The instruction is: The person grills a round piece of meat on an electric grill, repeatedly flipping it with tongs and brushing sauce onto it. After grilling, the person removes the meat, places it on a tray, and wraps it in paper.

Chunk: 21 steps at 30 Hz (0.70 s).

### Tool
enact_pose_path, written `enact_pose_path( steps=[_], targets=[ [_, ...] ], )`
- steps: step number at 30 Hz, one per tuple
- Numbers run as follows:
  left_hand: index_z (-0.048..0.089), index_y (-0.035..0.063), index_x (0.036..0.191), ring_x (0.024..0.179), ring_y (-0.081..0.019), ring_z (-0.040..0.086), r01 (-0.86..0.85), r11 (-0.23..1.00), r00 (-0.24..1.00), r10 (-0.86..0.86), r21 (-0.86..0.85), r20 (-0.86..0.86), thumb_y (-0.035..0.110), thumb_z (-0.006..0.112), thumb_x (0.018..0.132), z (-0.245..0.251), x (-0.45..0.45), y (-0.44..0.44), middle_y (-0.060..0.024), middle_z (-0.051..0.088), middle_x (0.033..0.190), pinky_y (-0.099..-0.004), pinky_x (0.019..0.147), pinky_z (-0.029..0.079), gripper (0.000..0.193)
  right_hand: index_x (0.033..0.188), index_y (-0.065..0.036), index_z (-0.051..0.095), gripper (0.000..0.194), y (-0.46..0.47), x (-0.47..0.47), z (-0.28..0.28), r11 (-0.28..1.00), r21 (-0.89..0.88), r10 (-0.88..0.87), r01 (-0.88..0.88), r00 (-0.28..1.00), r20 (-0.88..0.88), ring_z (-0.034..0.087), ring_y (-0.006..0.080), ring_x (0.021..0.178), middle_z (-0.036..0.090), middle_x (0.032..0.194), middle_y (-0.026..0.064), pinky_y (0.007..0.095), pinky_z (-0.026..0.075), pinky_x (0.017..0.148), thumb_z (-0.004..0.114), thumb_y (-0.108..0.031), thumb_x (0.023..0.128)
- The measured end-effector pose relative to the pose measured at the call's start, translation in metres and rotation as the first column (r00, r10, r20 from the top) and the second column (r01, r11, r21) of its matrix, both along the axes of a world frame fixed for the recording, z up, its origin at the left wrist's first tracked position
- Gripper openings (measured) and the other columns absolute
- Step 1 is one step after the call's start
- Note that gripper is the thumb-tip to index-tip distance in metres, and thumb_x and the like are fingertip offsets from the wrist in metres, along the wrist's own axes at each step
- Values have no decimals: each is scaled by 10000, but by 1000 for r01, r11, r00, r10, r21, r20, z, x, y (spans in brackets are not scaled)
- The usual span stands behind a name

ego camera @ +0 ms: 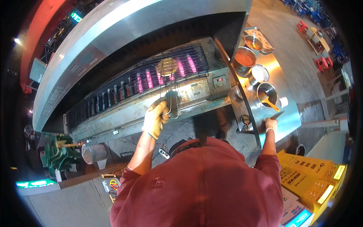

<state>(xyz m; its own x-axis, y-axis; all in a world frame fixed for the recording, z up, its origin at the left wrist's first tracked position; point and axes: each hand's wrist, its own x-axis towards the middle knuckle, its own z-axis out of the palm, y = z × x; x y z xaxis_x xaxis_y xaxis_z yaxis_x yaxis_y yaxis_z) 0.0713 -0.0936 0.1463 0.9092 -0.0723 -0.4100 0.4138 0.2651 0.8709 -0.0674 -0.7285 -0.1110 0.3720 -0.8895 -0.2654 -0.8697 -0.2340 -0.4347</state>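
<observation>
In a work glove, my left hand (156, 116) grips the wire handle of a grilling basket (169, 88). A round browned piece of food (167, 67) lies in the basket over the wire grate (195, 59) of a long grill, above glowing pink heating bars (149, 79). My right hand (271, 124) is bare and reaches to the steel side table (290, 120), closed on a knife (276, 115), whose blade points away to the upper right. Just beyond it stands a pot of dark sauce (267, 95) with an orange-handled brush (269, 103) resting in it.
A pot of red sauce (245, 56), a pot with pale contents (259, 73), a smaller pan (253, 43) and a metal tray (266, 39) stand farther along the table. A metal hood (122, 25) overhangs the grill. Yellow boxes (309, 176) are stacked at lower right; a bin (95, 153) stands at left.
</observation>
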Motion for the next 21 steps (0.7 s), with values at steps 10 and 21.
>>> enact_pose_path(
  steps=[10,21],
  targets=[
    [656,82,1157,672,-131,596,41,948,999,-49,-317,-16,201,673,1073,28,14,10,-37,670,883,-237,534,446,147,1515,-20,452,514,189,-18,221,993,45,13,-112,470,883,585,158,873,628,1113,87,322,518,802,582,-218,1059],
    [681,35,1117,691,-174,652,52,864,991,-108,-501,-84,167,675,1057,38,32,11,-90,703,889,-274,566,535,145,1506,-72,544,536,390,169,212,481,-334,811,-811,266,522,674,485,1187,692,1302,288,528,544,1024,623,-284,1019]
  ],
)
